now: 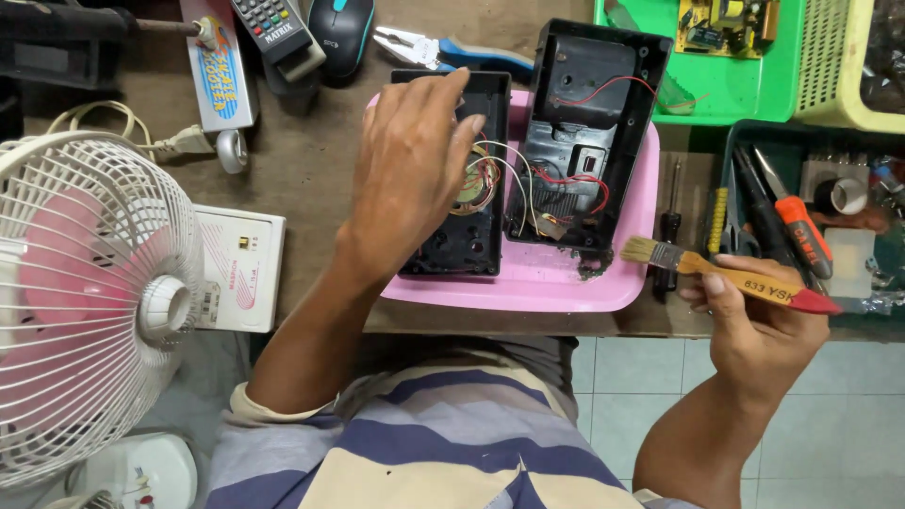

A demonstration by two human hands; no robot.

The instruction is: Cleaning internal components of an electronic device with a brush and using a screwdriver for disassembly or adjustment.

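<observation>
My left hand rests on the left half of an opened black plastic casing, its fingers over a small round speaker with thin wires. The other casing half, with red wires inside, leans to the right of it. Both halves lie on a pink tray. My right hand grips a small paintbrush with a wooden, red-tipped handle, bristles pointing left near the tray's right corner.
A white and pink table fan stands at the left beside a white box. Pliers, a mouse and a remote lie at the back. A green tray and a bin of screwdrivers sit right.
</observation>
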